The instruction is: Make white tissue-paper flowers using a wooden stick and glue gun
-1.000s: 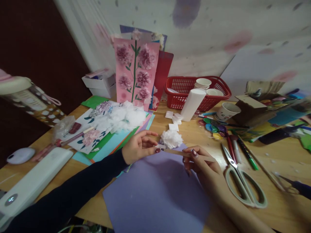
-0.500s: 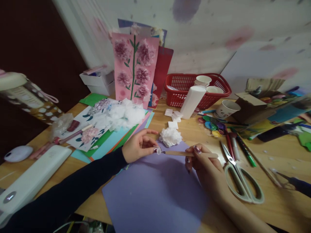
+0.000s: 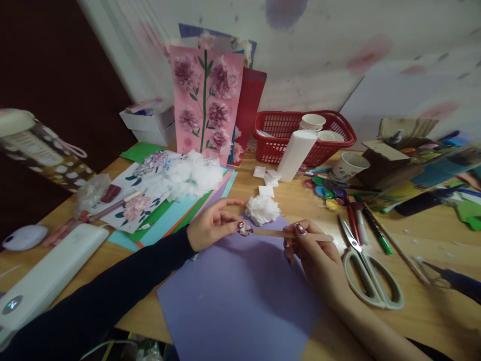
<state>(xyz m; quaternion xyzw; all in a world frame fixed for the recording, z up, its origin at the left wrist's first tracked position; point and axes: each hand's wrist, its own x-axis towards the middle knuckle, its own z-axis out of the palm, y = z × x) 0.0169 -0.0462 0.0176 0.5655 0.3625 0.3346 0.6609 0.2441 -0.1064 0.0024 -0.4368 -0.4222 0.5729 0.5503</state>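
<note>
Over the purple sheet (image 3: 233, 301), my right hand (image 3: 313, 250) grips a thin wooden stick (image 3: 272, 233) that points left. The stick's tip meets a small whitish piece (image 3: 246, 229) pinched between the thumb and a finger of my left hand (image 3: 218, 223); its exact shape is too small to tell. My left hand's other fingers are partly extended. Just behind the stick, a crumpled white paper flower (image 3: 262, 209) rests at the sheet's back edge. Small white squares (image 3: 266, 191) lie behind the flower.
Scissors (image 3: 364, 265) and markers lie right of my right hand. A red basket (image 3: 270, 150) with cups stands behind, beside a white roll (image 3: 296, 155). At left are white fluff (image 3: 191, 175), coloured sheets and a white device (image 3: 48, 281). A pink flower picture (image 3: 206, 100) stands upright.
The stick's tip has turned against the small whitish piece, which now looks tilted and partly darker. Both hands keep nearly the same places; the whole view has shifted slightly.
</note>
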